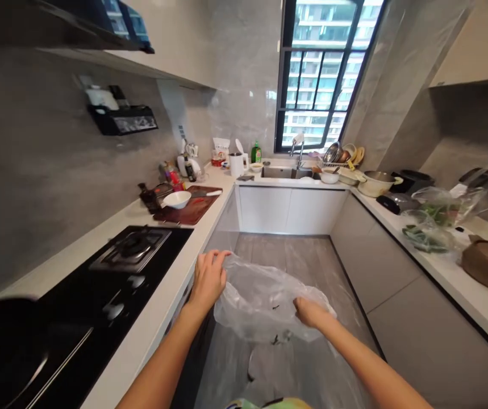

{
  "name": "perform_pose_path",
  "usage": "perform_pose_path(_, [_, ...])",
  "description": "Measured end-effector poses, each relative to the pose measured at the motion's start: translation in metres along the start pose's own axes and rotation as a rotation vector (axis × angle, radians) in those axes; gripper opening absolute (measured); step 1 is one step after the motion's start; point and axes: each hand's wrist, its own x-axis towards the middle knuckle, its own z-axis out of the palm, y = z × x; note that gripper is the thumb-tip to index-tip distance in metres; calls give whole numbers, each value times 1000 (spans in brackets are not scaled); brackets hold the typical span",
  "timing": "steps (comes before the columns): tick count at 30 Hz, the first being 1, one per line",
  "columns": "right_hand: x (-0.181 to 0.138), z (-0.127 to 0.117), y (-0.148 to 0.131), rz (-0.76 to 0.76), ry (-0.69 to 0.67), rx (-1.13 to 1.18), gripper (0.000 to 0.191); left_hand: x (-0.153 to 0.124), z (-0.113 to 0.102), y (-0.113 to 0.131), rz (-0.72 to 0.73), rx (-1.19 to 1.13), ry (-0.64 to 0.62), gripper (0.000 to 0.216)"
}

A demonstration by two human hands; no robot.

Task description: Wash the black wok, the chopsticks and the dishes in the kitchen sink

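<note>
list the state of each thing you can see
left hand, grip closed on bag's edge
right hand, touching bag
clear plastic bag, crumpled, held in the air
white bowl, upright on board
cutting board, on counter, knife on it
dish rack, full of dishes
bagged greens, lying on counter

Light comes mainly from daylight through the window [320,74]; the frame is bright overall, with the window close to blown out (towers outside are still legible). Soft glare is seen on the grey wall tiles [244,96], and small highlights on the plastic bag [265,301] and black glass hob [69,295]. Shadows are weak and diffuse. Strong wide-angle distortion is seen at the edges, with the upper cabinet [474,45] stretched. A dark, out-of-focus blob [0,352] intrudes at lower left. Corners are slightly darkened.
</note>
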Motion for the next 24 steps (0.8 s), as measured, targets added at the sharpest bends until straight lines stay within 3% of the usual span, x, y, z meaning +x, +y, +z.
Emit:
perform_pose_path(5, [118, -90, 15, -89, -8, 145, 7, 153, 110, -47, -8, -71, -67, 50])
perform_pose_path(10, [229, -161, 47, -114, 26, 249, 7, 299, 195, -55, 26, -126, -111, 49])
perform_pose_path(13, [316, -193, 81, -183, 25, 288, 17, 371, 242, -63, 52, -131, -95, 41])
perform_pose_path(18, [499, -249, 118, -298, 90, 248, 23, 475, 303, -105, 26, -122, -78, 24])
perform_pose_path(24, [694, -304, 117, -385, 132, 151, 13, 588, 353, -174, -144, -155, -19, 18])
